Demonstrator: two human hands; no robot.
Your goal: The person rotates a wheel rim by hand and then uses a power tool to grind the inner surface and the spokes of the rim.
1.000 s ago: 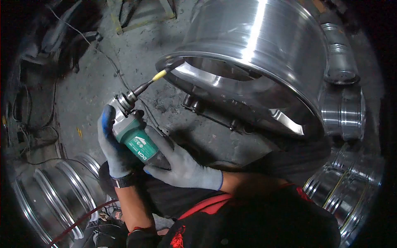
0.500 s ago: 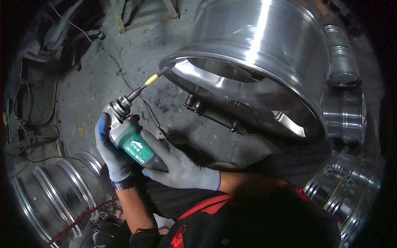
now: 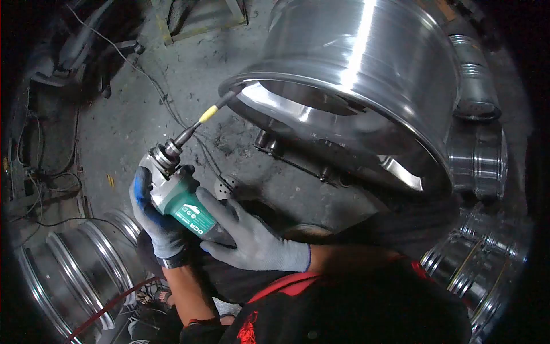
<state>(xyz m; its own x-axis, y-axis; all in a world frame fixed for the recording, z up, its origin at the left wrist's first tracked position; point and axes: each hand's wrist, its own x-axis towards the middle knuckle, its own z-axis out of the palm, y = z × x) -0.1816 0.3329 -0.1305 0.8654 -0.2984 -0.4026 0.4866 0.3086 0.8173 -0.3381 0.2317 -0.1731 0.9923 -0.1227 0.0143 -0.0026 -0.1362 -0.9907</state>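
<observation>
A green angle grinder (image 3: pixel 188 207) marked DCA is held in both gloved hands. My left hand (image 3: pixel 150 209) is wrapped around its metal head end, fingers closed on it. My right hand (image 3: pixel 260 245) grips the dark rear of the body from the other side. From the grinder head a long spindle (image 3: pixel 184 136) with a yellow band runs up to the right, ending in a dark tip (image 3: pixel 230 95). That tip lies at the left lip of a large shiny metal wheel rim (image 3: pixel 355 63), reaching into its opening; exact contact is hard to make out.
The big rim rests tilted above a roller stand (image 3: pixel 292 165) on the grey floor. More rims stand at left (image 3: pixel 94 252) and right (image 3: pixel 478 163). A cable (image 3: pixel 154 86) crosses the floor. A yellowish metal frame (image 3: pixel 203 31) stands at the back.
The grinder and both hands have moved slightly downward in view. The spindle's tip stays at the rim's left lip, and both grips are unchanged.
</observation>
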